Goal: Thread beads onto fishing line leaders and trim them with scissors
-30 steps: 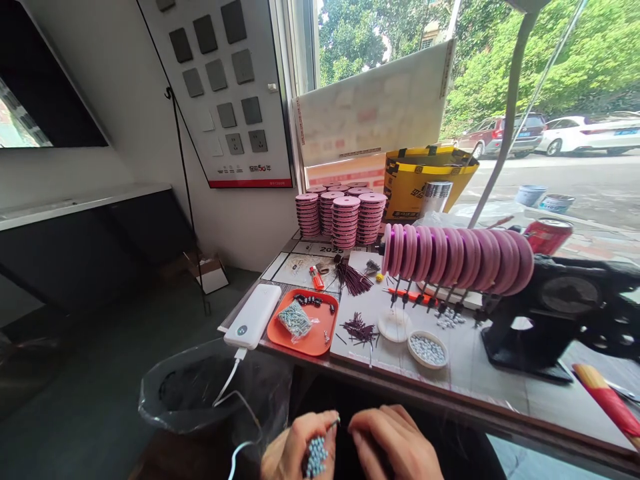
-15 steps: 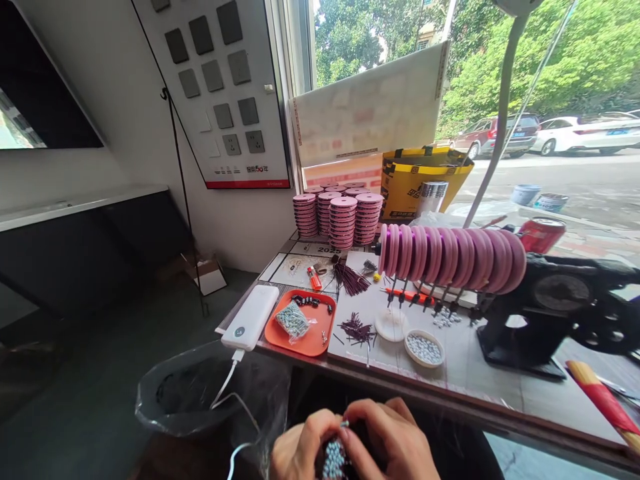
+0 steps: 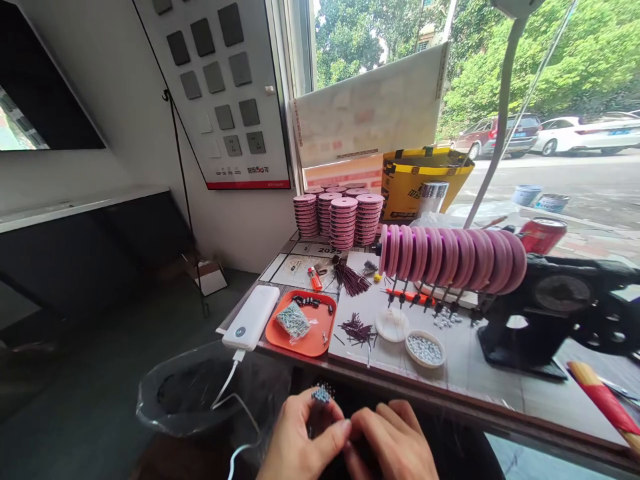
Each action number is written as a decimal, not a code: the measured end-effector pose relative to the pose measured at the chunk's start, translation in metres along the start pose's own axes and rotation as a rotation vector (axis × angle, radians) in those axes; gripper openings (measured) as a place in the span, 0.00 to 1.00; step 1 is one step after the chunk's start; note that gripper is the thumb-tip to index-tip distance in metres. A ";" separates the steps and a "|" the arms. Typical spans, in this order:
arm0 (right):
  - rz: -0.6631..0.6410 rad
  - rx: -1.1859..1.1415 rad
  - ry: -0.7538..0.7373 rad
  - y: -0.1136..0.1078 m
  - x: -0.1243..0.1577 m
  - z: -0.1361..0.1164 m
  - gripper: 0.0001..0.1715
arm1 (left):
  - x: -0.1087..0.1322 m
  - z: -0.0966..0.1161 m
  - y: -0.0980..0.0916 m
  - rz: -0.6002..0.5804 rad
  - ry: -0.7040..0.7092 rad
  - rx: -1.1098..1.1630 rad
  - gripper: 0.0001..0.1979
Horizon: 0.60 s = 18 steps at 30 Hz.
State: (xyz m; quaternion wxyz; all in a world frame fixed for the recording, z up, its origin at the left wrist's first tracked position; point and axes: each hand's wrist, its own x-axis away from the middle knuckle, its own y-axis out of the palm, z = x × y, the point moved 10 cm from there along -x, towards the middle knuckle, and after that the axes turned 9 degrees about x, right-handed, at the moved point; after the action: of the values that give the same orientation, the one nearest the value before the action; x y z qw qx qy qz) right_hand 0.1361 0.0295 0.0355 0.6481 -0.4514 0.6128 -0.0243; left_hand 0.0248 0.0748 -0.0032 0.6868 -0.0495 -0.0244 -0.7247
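Pinching a small cluster of grey-blue beads (image 3: 321, 395) at its fingertips, the left hand (image 3: 300, 443) is closed just below the table edge (image 3: 400, 393), touching the curled right hand (image 3: 393, 445), whose grip I cannot tell, while the bead dish (image 3: 425, 349) lies farther ahead, nearer the right hand.
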 end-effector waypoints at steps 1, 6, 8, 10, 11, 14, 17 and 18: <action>0.000 0.008 0.001 0.000 0.000 0.000 0.09 | 0.000 -0.003 -0.002 0.021 -0.017 0.017 0.06; -0.022 -0.045 0.063 -0.002 0.000 0.005 0.08 | -0.001 -0.024 0.000 0.028 -0.144 0.260 0.13; -0.024 -0.071 0.058 -0.002 0.000 0.004 0.08 | -0.001 -0.028 0.003 0.018 -0.173 0.330 0.16; -0.016 -0.090 0.054 -0.003 0.000 0.003 0.07 | -0.001 -0.027 0.005 0.022 -0.151 0.349 0.17; -0.003 -0.090 0.055 -0.004 0.000 0.003 0.06 | 0.000 -0.025 0.005 0.025 -0.127 0.346 0.17; 0.048 -0.062 0.039 -0.008 -0.001 0.001 0.08 | 0.003 -0.022 0.002 0.060 -0.065 0.321 0.16; 0.060 -0.052 0.049 -0.009 -0.002 0.000 0.09 | 0.007 -0.021 -0.001 0.110 -0.024 0.277 0.13; 0.054 -0.065 0.080 -0.007 -0.001 0.001 0.07 | 0.008 -0.019 -0.002 0.121 -0.001 0.258 0.12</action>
State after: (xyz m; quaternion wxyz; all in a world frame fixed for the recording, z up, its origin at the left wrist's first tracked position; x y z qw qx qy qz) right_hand 0.1407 0.0266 0.0408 0.6085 -0.4542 0.6507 -0.0048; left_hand 0.0221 0.0651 -0.0210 0.7299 0.0374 -0.1145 -0.6728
